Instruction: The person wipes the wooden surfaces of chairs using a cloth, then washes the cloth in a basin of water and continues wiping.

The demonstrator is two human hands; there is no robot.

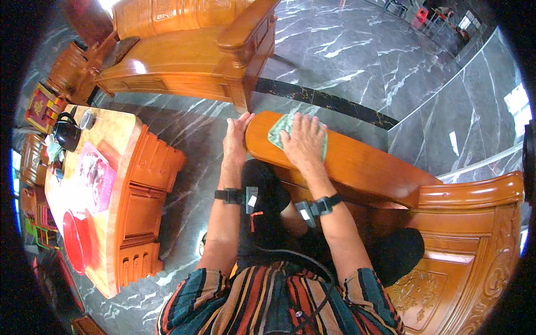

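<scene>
A light green cloth (275,133) lies on the flat top of a varnished wooden armrest (360,165), near its rounded end. My right hand (305,140) presses down on the cloth, fingers spread over it and thumb towards the left. Beside that rounded end is my left hand (235,136), its palm side against the edge and its fingers pointing away from me; nothing is held in it. The armrest joins a carved wooden seat back (444,251) at the right. Both wrists carry black straps with small devices.
To the left stands a wooden table (125,138) bearing a red basin (75,243), a pink plastic basket (98,180) and a black kettle (67,132). A wooden bench (180,54) is ahead. Dark marble-patterned tiles (335,46) cover the floor, crossed by a black strip (326,102).
</scene>
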